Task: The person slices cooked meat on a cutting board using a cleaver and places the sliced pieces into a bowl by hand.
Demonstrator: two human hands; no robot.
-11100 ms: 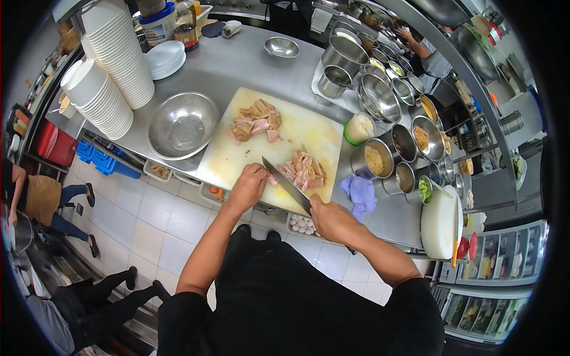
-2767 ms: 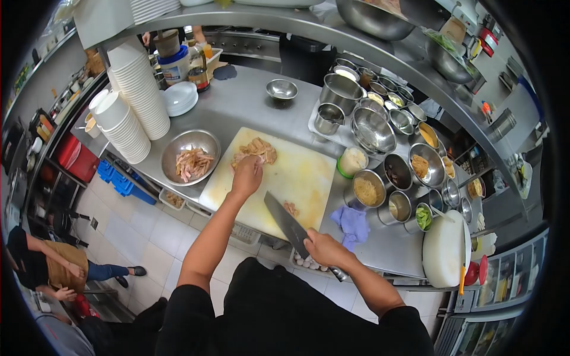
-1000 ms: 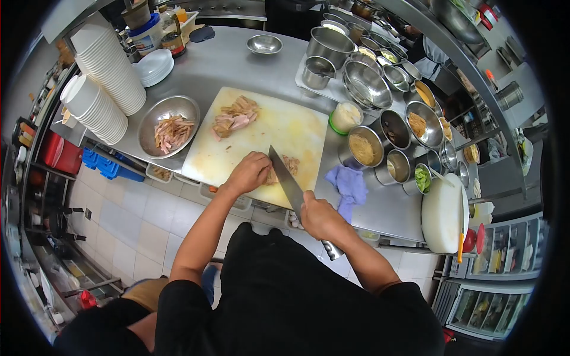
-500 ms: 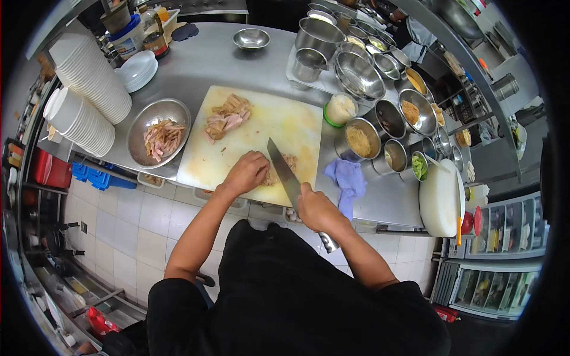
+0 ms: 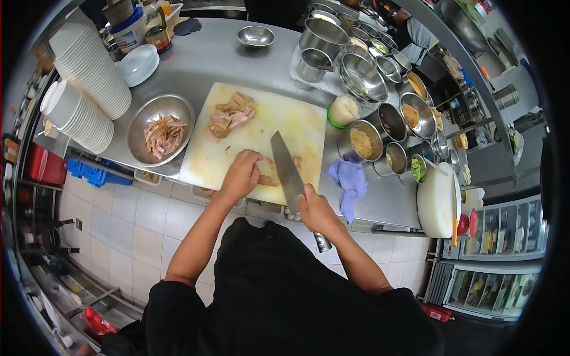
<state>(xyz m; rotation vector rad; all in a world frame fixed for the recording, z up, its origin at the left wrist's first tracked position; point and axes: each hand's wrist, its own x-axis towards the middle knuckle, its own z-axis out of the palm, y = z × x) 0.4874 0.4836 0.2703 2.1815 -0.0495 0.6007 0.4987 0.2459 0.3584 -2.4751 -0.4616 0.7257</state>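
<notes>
My right hand (image 5: pixel 319 211) is closed round the handle of a wide-bladed kitchen knife (image 5: pixel 287 169). The blade points away from me over the right half of a white cutting board (image 5: pixel 199 163). Just left of the blade, my left hand (image 5: pixel 240 177) is over the board with thumb and fingers apart, and I see nothing held in it. A strip of cooked meat (image 5: pixel 268 180) lies by its fingertips; more cut meat is partly hidden behind the blade. Larger meat chunks (image 5: pixel 233 114) rest at the board's far left. Sliced meat strips (image 5: pixel 164 136) fill part of a steel bowl (image 5: pixel 136 134).
Stacked white tubs (image 5: pixel 89 68) and plates (image 5: pixel 139 64) stand at left. Right of the board are a green-based container (image 5: pixel 343 111), several steel pots (image 5: pixel 360 141) and a purple cloth (image 5: pixel 349 181). A small steel bowl (image 5: pixel 256 37) sits behind the board. Someone in an apron (image 5: pixel 418 37) stands beyond.
My left hand has moved a little left, off the meat strip, and its fingers have spread. The knife has shifted slightly right, staying in my right hand. The view has shifted slightly.
</notes>
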